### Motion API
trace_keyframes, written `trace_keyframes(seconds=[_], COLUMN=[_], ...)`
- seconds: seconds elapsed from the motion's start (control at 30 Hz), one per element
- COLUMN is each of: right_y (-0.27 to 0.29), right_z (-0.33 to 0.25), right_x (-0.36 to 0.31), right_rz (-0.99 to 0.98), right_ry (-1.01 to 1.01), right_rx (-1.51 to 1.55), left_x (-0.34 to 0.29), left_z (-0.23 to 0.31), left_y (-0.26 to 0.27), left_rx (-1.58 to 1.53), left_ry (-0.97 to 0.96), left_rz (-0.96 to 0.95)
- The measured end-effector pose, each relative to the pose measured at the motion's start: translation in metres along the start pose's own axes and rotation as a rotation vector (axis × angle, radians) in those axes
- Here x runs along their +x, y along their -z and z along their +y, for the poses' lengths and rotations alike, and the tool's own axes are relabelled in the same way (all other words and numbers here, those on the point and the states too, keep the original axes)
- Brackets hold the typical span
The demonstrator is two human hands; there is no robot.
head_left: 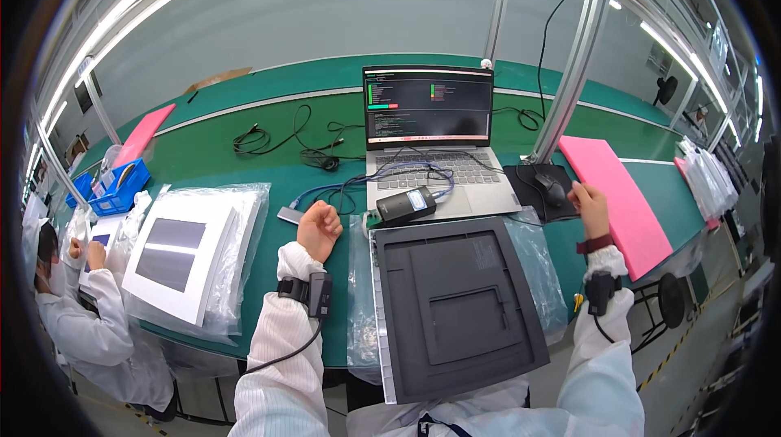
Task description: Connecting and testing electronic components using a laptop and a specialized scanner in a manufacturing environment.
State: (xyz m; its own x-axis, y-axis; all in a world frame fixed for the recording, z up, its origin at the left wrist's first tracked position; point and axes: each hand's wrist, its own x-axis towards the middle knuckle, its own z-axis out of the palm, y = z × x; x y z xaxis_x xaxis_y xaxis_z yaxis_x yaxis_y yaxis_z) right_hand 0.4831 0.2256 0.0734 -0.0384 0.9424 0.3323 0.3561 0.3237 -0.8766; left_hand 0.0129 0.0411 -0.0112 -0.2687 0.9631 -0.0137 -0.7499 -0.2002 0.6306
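My left hand (320,231) is loosely curled into a fist on the green table, left of a flat dark-grey panel (464,307) with a recessed rectangle. Nothing shows in its fingers. My right hand (591,208) is beside a black mouse (550,188) on a dark pad, apart from it, fingers slightly bent and holding nothing visible. The panel lies over clear plastic wrap (364,319) at the near edge. Beyond it stands an open laptop (429,112) with a dark screen, and a black adapter box (404,206) rests against its front left.
A white framed panel (172,254) in plastic lies left, near a blue bin (122,189) and a seated co-worker (89,315). Pink foam (614,201) lies right, beside a metal post (573,55). Black cables (305,148) spread left of the laptop.
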Motion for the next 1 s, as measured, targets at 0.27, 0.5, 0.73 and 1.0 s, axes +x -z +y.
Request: trace_keyframes(seconds=[0.27,0.5,0.73,1.0], right_y=[-0.061,-0.054,0.013,0.043], right_z=[0.010,0.024,0.011,0.074], right_x=[-0.004,-0.012,-0.033,-0.063], right_rz=[0.008,0.043,-0.032,-0.087], right_ry=[0.043,-0.013,-0.226,-0.385], right_rx=[0.124,0.155,0.331,0.123], left_x=[0.002,0.003,0.007,0.012], left_z=[0.000,0.001,-0.001,0.000], left_y=[0.005,0.005,0.004,0.003], left_rx=[-0.005,-0.029,-0.014,0.024], left_ry=[0.019,0.072,0.059,0.069], left_rz=[-0.090,-0.111,-0.133,-0.135])
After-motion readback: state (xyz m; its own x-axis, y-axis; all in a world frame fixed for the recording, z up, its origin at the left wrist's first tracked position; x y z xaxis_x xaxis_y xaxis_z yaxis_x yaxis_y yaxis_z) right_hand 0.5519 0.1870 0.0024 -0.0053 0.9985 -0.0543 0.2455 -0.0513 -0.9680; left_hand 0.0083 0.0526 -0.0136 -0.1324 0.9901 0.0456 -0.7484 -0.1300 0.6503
